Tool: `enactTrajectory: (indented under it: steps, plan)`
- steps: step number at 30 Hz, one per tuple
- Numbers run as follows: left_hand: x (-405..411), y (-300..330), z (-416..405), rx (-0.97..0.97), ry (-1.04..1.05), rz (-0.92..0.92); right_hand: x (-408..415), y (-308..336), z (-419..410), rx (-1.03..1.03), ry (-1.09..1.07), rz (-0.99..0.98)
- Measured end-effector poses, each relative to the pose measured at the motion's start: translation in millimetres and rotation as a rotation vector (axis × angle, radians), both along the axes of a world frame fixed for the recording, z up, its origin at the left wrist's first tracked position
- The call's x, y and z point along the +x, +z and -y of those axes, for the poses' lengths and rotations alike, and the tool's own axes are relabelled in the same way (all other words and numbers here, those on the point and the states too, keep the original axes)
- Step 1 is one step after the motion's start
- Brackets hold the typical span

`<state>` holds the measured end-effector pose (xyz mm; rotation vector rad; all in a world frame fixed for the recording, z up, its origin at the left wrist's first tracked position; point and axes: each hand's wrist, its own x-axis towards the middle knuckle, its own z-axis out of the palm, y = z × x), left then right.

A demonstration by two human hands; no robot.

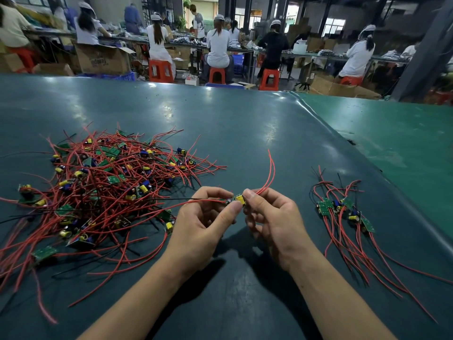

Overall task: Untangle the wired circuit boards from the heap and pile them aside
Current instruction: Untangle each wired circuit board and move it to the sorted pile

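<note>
- Green, small circuit board with a yellow capacitor (pixel 239 200) sits between our hands at the centre of the dark teal rubber table mat (pixel 245 133), lifted off the surface
- Our left hand (pixel 203 223) pinches it thumb to forefinger; our right hand (pixel 272 219) pinches its other end and its long red wires (pixel 270 168), which rise toward 1 o'clock
- At 9 o'clock the tangled heap of red-wired boards (pixel 103 190) looks large, so we judge most work remains
- At 3 o'clock the sorted pile of boards (pixel 343 209) holds only a few
- Writing on the brown cardboard box (pixel 103 61) at 11 o'clock is too blurred to read
</note>
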<state>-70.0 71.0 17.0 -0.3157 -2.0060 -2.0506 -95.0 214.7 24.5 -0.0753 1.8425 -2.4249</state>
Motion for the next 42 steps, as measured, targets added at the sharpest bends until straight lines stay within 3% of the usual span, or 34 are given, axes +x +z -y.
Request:
enactTrajectory:
  steps: [5,18,34,42]
  plan:
    - [0,0,-2,-0.047,-0.047,-0.015,-1,-1,-1,-0.023,-0.020,0.017]
    - [-1,2,-1,-0.147,0.081,-0.010,-1,0,1,0.018,-0.076,0.036]
    - [-3,-5,0,-0.031,0.103,-0.121,-19,-2,-20,-0.088,-0.653,-0.112]
    - [-5,-3,2,0.082,0.209,-0.150,-22,-3,-31,-0.219,-0.858,-0.040]
